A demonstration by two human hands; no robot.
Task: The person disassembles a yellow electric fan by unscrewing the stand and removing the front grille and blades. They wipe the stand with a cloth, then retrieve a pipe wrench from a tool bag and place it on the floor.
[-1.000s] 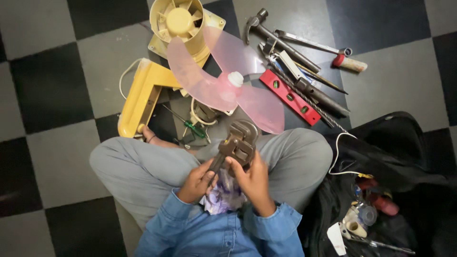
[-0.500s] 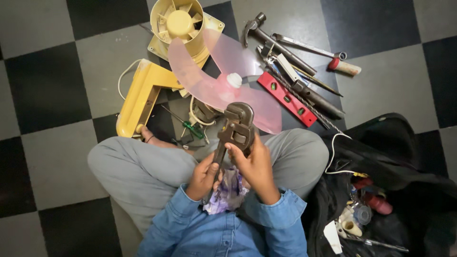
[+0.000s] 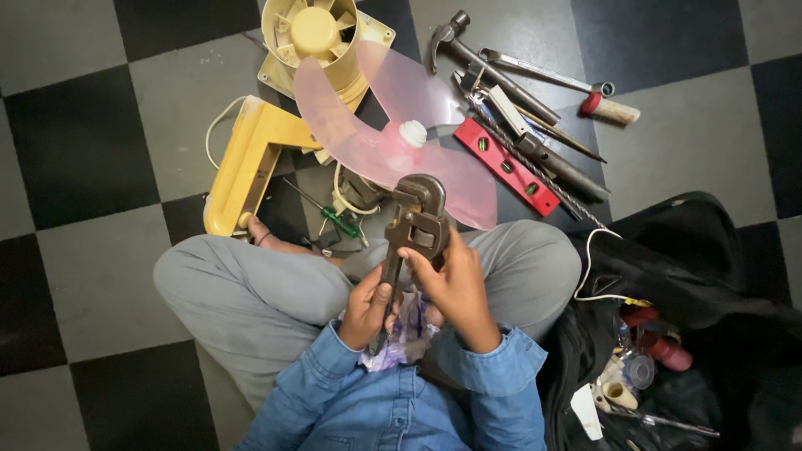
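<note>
A person sits cross-legged on a checkered floor (image 3: 75, 134), holding a rusty brown pipe wrench (image 3: 411, 242) upright over the lap. The left hand (image 3: 368, 311) is clenched around the lower part of the wrench's handle, while the right hand (image 3: 455, 280) grasps the wrench higher up, fingers resting against its jaw section just under the head. A crumpled purple-and-white cloth (image 3: 399, 338) lies between the wrists, touching the handle's lower end. The wrench head reaches up in front of a translucent pink fan blade (image 3: 376, 134), which lies on the floor beside a yellow fan housing (image 3: 317, 42). To the right of the blade lie a red spirit level (image 3: 505, 164) and a hammer (image 3: 484, 63). An open black bag (image 3: 693, 276) sits by the right knee.
</note>
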